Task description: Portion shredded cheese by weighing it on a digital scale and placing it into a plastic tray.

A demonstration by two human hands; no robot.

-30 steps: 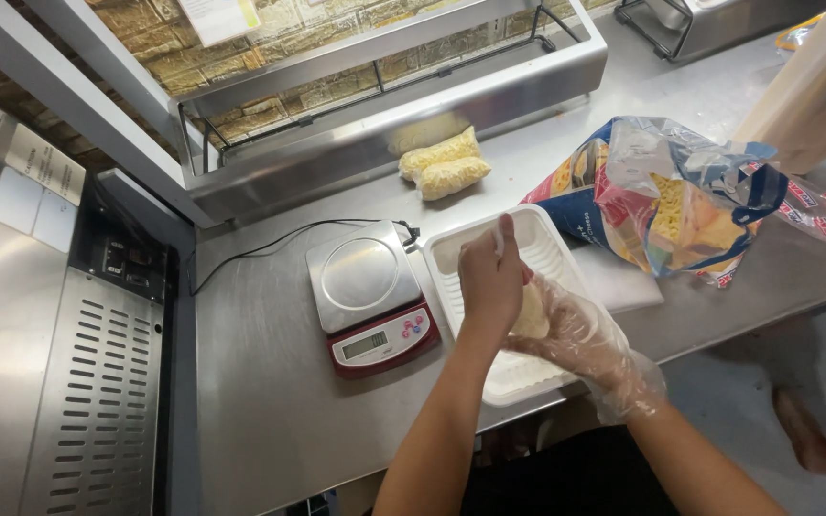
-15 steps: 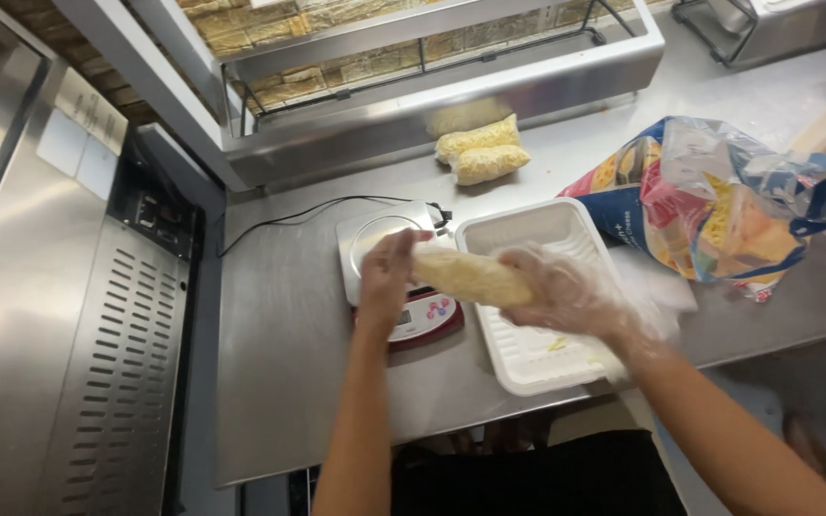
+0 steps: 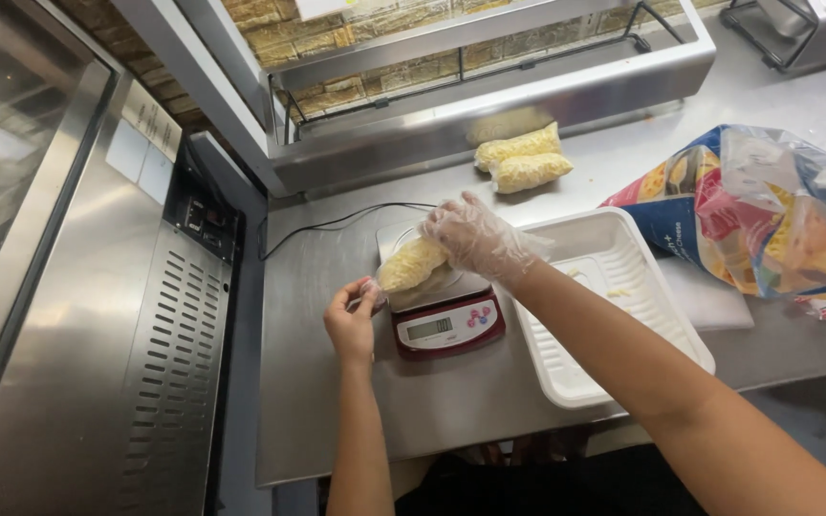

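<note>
My right hand (image 3: 478, 239), in a clear plastic glove, holds a small clear bag of shredded cheese (image 3: 413, 264) on the platform of a red digital kitchen scale (image 3: 447, 325). My bare left hand (image 3: 352, 315) pinches the open left end of that bag beside the scale. A white foam tray (image 3: 614, 315) with a few cheese shreds lies just right of the scale, under my right forearm.
Two filled cheese bags (image 3: 522, 160) lie at the back of the steel counter (image 3: 336, 411). A large colourful bag of shredded cheese (image 3: 757, 220) sits at the right. A steel shelf unit (image 3: 489, 86) runs along the back, a steel appliance (image 3: 117, 315) stands at the left.
Both hands carried the cheese bag from over the tray leftwards and lowered it onto the scale. My left hand has moved to the bag's left end.
</note>
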